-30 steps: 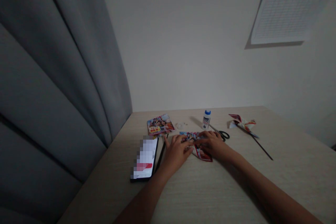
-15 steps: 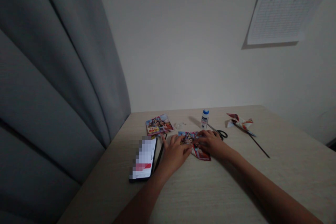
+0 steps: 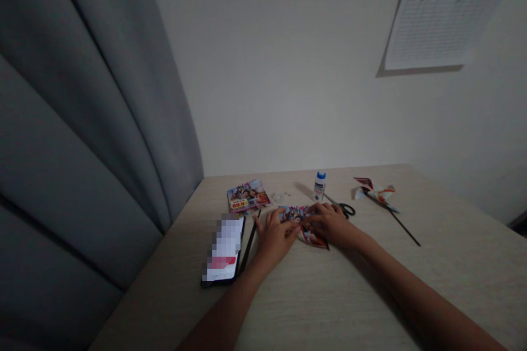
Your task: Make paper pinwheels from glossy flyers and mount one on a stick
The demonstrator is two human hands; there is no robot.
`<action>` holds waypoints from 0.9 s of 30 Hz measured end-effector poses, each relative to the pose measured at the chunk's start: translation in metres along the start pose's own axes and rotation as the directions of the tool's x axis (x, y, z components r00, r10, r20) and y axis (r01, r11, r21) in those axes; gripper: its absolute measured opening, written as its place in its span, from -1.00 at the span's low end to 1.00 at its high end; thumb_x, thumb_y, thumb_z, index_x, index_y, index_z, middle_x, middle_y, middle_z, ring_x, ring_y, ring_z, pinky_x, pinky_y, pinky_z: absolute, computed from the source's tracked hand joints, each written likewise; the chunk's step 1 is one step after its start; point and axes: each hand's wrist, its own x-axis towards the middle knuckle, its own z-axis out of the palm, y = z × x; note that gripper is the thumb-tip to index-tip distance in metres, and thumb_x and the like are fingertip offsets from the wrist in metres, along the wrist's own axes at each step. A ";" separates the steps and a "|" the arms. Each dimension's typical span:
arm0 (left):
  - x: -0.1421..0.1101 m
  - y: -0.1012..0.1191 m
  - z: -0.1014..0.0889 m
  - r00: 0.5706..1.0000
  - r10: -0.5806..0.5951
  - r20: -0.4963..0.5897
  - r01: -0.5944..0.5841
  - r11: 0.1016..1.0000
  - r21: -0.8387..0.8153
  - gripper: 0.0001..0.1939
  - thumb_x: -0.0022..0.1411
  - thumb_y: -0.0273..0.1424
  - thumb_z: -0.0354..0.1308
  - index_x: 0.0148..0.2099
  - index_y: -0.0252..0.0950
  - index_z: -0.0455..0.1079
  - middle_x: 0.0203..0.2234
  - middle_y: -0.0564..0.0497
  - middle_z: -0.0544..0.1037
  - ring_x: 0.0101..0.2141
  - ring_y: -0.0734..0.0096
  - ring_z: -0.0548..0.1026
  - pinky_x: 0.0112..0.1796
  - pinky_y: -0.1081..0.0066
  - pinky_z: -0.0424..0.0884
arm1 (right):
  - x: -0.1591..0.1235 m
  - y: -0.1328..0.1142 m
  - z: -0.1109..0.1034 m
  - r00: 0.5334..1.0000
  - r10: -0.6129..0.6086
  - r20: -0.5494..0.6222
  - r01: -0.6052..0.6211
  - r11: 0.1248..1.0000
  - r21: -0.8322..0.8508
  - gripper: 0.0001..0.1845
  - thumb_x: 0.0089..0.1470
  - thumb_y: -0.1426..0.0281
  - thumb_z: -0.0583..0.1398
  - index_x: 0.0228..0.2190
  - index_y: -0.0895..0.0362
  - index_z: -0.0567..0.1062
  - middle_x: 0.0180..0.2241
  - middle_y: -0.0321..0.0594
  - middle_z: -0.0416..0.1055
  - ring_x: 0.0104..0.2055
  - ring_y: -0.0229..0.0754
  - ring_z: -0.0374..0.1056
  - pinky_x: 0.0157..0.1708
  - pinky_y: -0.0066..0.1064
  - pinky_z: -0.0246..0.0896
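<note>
A colourful printed sheet of paper (image 3: 316, 238) lies on the table between my hands, cut or folded, with its near edge curling up. My left hand (image 3: 274, 237) is at its left side, with thumb and fingers bent onto the paper. From the right, my right hand (image 3: 331, 224) presses and pinches the same paper, its fingers meeting the left thumb near the middle. Just behind the right hand lie scissors (image 3: 349, 209) with dark handles, partly covered by it. A white glue bottle with a blue cap (image 3: 319, 187) stands upright beyond the paper.
Left of my left hand are a phone (image 3: 224, 260) and a dark thin stick (image 3: 250, 241). Printed leaflets (image 3: 248, 196) lie behind them, near small clear bits (image 3: 280, 196). A paper pinwheel on a stick (image 3: 382, 194) rests at right. A grey curtain (image 3: 107, 137) hangs along the left.
The view has shifted slightly. My left fingers have drawn in a little on the paper, and its near corner sits slightly higher. Both hands remain on it.
</note>
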 end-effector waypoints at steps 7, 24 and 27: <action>0.002 -0.001 0.003 1.000 -0.023 0.004 0.023 1.000 -0.014 -0.69 0.17 -0.22 0.33 -0.02 0.16 0.55 0.17 0.02 0.36 0.21 0.03 0.26 0.23 -0.38 -0.30 | 0.002 0.002 0.002 1.000 -0.001 0.006 0.001 1.000 -0.004 -0.64 0.25 0.20 0.15 0.06 -0.34 0.47 0.09 -0.17 0.34 0.14 0.10 0.21 0.13 0.21 -0.02; -0.007 -0.001 -0.011 0.990 0.139 0.025 -0.141 0.974 0.180 -0.74 0.36 -0.06 0.06 -0.09 0.16 0.57 0.19 0.01 0.39 0.22 0.07 0.22 0.17 -0.44 -0.50 | 0.001 0.002 0.002 1.000 -0.014 0.001 0.014 1.000 -0.011 -0.63 0.25 0.21 0.15 0.07 -0.34 0.47 0.10 -0.15 0.34 0.13 0.10 0.22 0.12 0.19 -0.02; -0.007 -0.003 -0.010 0.988 0.156 0.020 -0.157 0.966 0.205 -0.74 0.37 -0.05 0.05 -0.06 0.18 0.55 0.18 0.01 0.41 0.22 0.08 0.22 0.16 -0.44 -0.52 | 0.000 0.001 0.001 1.000 -0.012 -0.006 0.012 1.000 -0.006 -0.63 0.23 0.23 0.16 0.05 -0.34 0.48 0.11 -0.17 0.35 0.14 0.09 0.22 0.14 0.20 -0.07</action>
